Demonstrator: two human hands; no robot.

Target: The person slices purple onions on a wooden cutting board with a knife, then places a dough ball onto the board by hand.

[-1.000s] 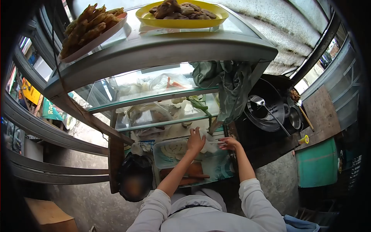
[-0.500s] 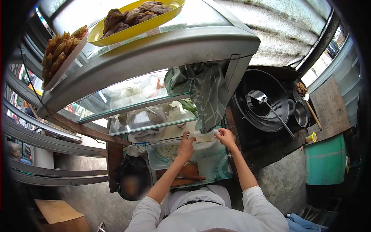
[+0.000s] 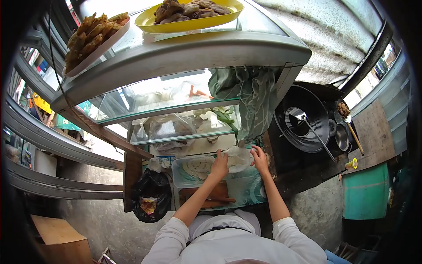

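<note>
Over the work surface, a whitish, translucent plastic bag [image 3: 238, 159] spreads between my two hands. My left hand [image 3: 220, 165] has its fingers closed on the bag's left edge. At the bag's right edge is my right hand [image 3: 260, 160], thumb and fingers apart; whether a fingertip touches the plastic is too small to tell. Below my left hand lies a clear plastic tub [image 3: 178, 179] with a pale, floury mass [image 3: 196, 168] inside. Nearer my body, a brown wooden board [image 3: 220, 189] carries a knife-like tool with a wooden handle [image 3: 222, 199].
A glass display case [image 3: 184, 52] rises ahead, with a green cloth [image 3: 257, 103] hanging from it. Fried food sits on a yellow tray [image 3: 189, 27] on top. To the right stands a large wok [image 3: 323, 136] holding a ladle [image 3: 318, 137]. A black bag [image 3: 151, 185] hangs at left.
My right hand's fingers have parted from their pinch on the plastic. The bag now shows wider and rounder between my hands. The whole view has shifted slightly.
</note>
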